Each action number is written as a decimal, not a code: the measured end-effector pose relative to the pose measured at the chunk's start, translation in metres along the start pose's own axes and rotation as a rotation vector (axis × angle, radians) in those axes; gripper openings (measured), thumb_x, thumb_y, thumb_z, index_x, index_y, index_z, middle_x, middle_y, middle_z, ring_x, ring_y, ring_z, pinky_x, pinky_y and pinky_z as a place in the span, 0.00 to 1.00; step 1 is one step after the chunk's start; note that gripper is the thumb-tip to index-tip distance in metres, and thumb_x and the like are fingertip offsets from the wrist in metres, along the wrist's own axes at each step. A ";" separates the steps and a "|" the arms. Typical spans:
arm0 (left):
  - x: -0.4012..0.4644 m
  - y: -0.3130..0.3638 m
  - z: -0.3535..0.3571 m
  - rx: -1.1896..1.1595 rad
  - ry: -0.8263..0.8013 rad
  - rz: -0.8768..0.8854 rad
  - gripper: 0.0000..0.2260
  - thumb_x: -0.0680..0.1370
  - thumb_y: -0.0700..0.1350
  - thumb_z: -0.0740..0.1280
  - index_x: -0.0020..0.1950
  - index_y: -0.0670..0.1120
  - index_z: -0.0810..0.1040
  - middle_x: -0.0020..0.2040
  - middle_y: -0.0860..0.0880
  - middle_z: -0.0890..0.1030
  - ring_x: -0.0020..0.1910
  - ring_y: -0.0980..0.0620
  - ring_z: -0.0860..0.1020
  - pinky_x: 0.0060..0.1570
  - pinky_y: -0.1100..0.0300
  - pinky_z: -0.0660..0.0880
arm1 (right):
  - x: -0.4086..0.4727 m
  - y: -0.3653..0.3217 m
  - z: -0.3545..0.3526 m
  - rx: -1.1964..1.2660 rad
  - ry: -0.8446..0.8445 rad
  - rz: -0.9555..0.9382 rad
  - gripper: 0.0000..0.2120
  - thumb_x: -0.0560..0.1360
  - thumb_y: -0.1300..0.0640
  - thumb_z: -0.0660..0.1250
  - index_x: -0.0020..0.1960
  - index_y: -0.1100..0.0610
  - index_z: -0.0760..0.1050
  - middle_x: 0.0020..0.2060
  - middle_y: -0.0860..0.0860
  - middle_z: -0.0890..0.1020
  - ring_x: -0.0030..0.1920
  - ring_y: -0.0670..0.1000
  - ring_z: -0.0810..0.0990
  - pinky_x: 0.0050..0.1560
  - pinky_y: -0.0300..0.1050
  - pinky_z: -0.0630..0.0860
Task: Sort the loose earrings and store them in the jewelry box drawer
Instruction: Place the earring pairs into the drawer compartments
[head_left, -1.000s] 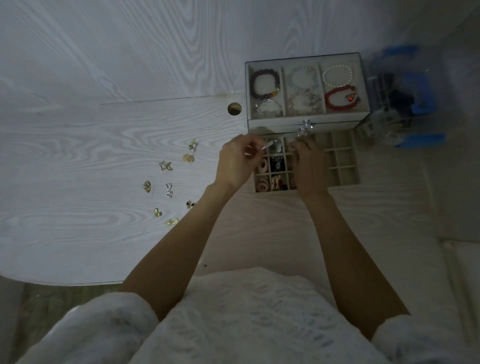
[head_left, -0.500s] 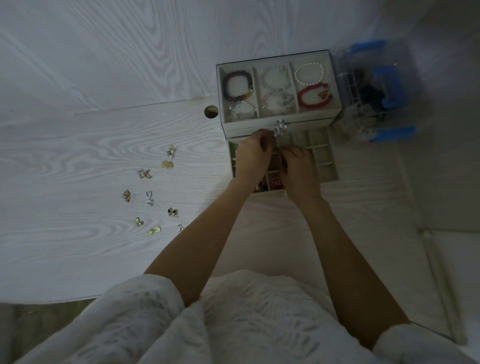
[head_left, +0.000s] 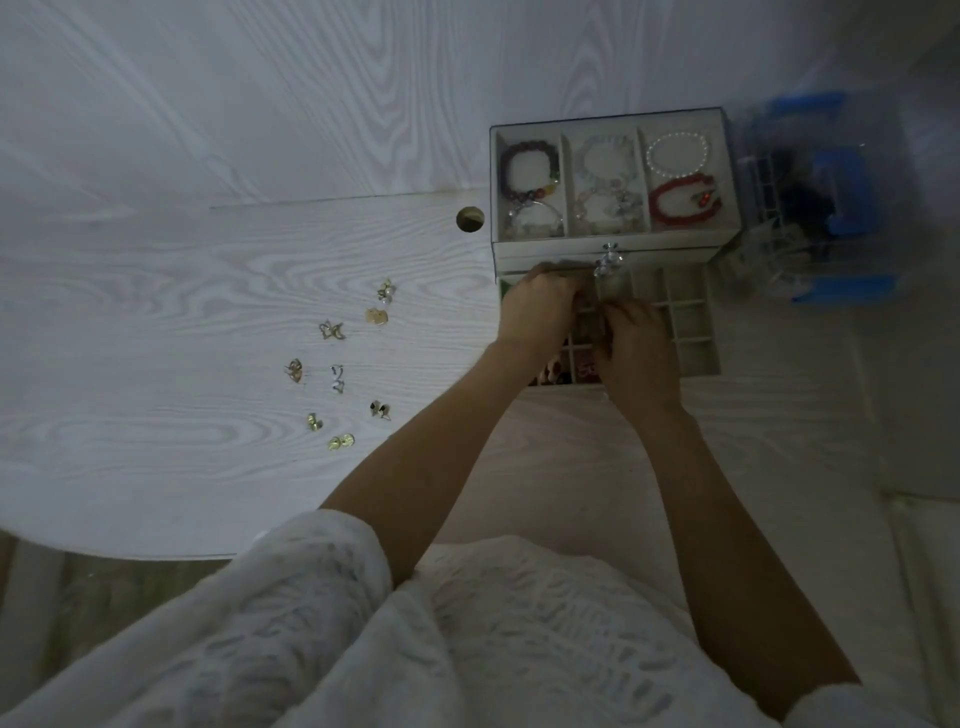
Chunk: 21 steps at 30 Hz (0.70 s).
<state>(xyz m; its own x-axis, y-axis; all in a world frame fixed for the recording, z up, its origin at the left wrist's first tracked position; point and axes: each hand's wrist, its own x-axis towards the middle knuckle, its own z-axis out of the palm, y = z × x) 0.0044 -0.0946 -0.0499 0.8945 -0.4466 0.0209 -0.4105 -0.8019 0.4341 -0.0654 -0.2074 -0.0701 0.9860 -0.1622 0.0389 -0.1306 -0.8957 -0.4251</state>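
both hands are over the pulled-out drawer (head_left: 691, 332) of the jewelry box (head_left: 608, 176). the left hand (head_left: 540, 309) has its fingers curled down into the back-left compartments, close under the box front; what they hold, if anything, is hidden, so i cannot tell. the right hand (head_left: 636, 353) lies just beside it, fingers bent toward the left hand's fingertips over the middle cells; whether they pinch something is not visible either. the drawer's long axis runs left to right, its open grid facing up, pulled toward the person. the loose earrings (head_left: 337, 374) lie scattered on the table (head_left: 156, 312), well left of both hands, untouched.
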 end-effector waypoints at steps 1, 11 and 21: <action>-0.002 -0.002 -0.003 -0.029 0.016 0.013 0.09 0.76 0.42 0.65 0.53 0.47 0.81 0.51 0.44 0.83 0.53 0.44 0.78 0.45 0.53 0.76 | -0.001 -0.002 -0.002 -0.003 0.018 -0.003 0.13 0.72 0.66 0.63 0.56 0.63 0.76 0.53 0.61 0.79 0.55 0.62 0.74 0.53 0.51 0.72; -0.113 -0.091 -0.054 -0.003 0.153 -0.016 0.08 0.77 0.49 0.63 0.50 0.49 0.81 0.40 0.52 0.84 0.39 0.50 0.79 0.34 0.61 0.73 | -0.021 -0.072 0.006 0.133 0.010 -0.311 0.09 0.72 0.64 0.62 0.49 0.59 0.79 0.43 0.55 0.82 0.47 0.56 0.76 0.48 0.42 0.67; -0.093 -0.168 -0.063 -0.117 0.203 -0.482 0.20 0.73 0.46 0.70 0.62 0.40 0.72 0.58 0.41 0.75 0.52 0.44 0.77 0.50 0.53 0.73 | 0.066 -0.160 0.065 0.207 -0.276 -0.417 0.11 0.75 0.64 0.63 0.55 0.59 0.79 0.49 0.56 0.81 0.52 0.57 0.77 0.49 0.51 0.75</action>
<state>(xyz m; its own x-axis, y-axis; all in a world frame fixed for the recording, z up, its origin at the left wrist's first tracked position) 0.0010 0.1064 -0.0679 0.9977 0.0562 -0.0371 0.0674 -0.8424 0.5346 0.0269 -0.0483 -0.0581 0.9440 0.3295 0.0157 0.2738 -0.7560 -0.5945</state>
